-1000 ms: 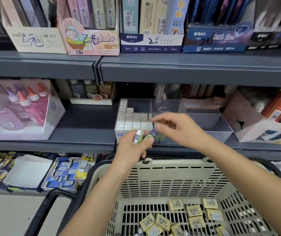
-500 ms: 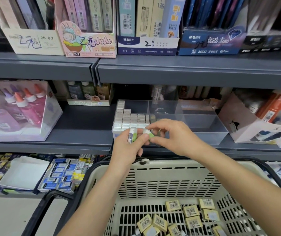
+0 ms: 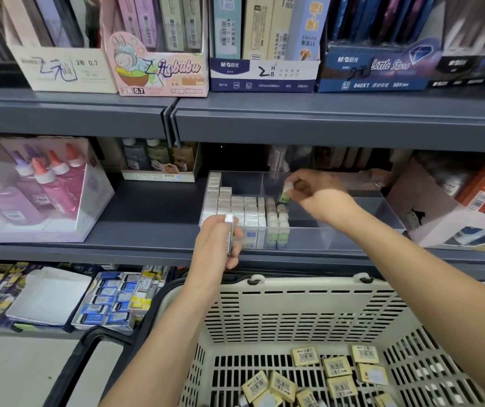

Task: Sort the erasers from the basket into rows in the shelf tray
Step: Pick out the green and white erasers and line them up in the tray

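Observation:
A clear plastic shelf tray (image 3: pixel 352 239) stands on the middle shelf, its left part filled with rows of upright white erasers (image 3: pixel 235 205) and a short row of green-sleeved ones (image 3: pixel 280 227). My right hand (image 3: pixel 320 195) pinches a green-sleeved eraser (image 3: pixel 284 193) above the tray, just behind that green row. My left hand (image 3: pixel 216 245) grips another eraser (image 3: pixel 229 233) in front of the tray's left corner. Below, a cream basket (image 3: pixel 294 312) holds several yellow-wrapped erasers (image 3: pixel 335 374).
A clear box of glue bottles (image 3: pixel 38 189) stands left on the same shelf, and a white carton (image 3: pixel 452 212) stands right of the tray. The upper shelf (image 3: pixel 323 118) overhangs the tray and carries pencil-lead boxes. More stationery lies on the lower shelf at left (image 3: pixel 112 301).
My right hand took the green-sleeved eraser from my left hand and carried it back and right, over the tray. My left hand stayed in front of the tray with the other eraser.

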The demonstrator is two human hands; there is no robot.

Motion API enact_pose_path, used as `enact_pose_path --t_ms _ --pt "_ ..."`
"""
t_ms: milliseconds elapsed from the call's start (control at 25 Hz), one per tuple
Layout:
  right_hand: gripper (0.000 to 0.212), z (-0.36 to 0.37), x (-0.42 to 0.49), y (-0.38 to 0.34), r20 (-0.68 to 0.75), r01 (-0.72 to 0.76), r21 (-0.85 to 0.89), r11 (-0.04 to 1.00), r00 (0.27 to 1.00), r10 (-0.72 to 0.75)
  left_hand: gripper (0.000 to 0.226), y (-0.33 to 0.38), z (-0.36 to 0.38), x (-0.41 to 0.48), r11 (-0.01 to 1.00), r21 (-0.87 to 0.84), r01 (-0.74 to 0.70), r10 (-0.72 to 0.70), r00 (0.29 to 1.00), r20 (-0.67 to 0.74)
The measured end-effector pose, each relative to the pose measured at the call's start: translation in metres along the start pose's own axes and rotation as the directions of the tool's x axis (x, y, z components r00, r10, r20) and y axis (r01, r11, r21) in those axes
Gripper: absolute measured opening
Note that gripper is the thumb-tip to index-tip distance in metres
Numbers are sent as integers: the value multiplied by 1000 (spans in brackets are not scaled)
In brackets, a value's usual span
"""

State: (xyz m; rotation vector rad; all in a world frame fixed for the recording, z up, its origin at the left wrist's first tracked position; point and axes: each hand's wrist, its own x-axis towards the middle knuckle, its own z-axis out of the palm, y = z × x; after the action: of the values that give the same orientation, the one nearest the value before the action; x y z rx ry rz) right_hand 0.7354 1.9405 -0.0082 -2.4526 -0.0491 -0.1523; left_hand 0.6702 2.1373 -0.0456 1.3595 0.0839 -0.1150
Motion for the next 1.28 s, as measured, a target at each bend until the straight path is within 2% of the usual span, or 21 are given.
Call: enact_pose_path --t_ms 240,400,560,640,720,800,880,1040,1120,1200,1280 --pt "2 14 -2 6 111 13 -134 991 994 2 18 -3 1 -2 996 78 -44 46 999 -23" --pt "9 12 -2 7 185 23 -161 987 983 8 13 -2 2 -5 989 125 -77 75 997 23" --pt "16 2 -8 4 239 46 -205 978 971 4 12 -3 2 -6 980 166 -108 110 994 -6" --pt "19 -4 -17 0 157 83 -209 974 986 -50 15 -3 3 -5 964 228 -138 144 990 -8" --pt "19 -5 -30 -9 71 190 -181 965 981 -180 25 -3 5 -6 958 228 -171 168 985 30" --pt "16 -3 -44 -21 95 318 -89 944 946 -310 34 -3 8 -6 957 209 -201 187 979 84" --pt "14 2 -54 -30 156 364 -56 930 923 -351 37 -2 9 -7 960 191 -205 189 977 100" --pt "9 3 -59 -32 214 271 14 963 939 -267 29 -2 8 -7 973 107 -204 199 979 54" --pt "8 -2 -54 -25 170 184 86 979 966 -196 25 -3 9 -6 976 85 -200 196 979 53" --pt "14 -9 -42 -14 65 37 114 993 997 -45 23 -5 9 -5 978 99 -186 182 982 49" --pt "21 -10 -30 -3 99 -143 141 980 987 129 22 -6 9 -4 977 111 -180 177 983 42"
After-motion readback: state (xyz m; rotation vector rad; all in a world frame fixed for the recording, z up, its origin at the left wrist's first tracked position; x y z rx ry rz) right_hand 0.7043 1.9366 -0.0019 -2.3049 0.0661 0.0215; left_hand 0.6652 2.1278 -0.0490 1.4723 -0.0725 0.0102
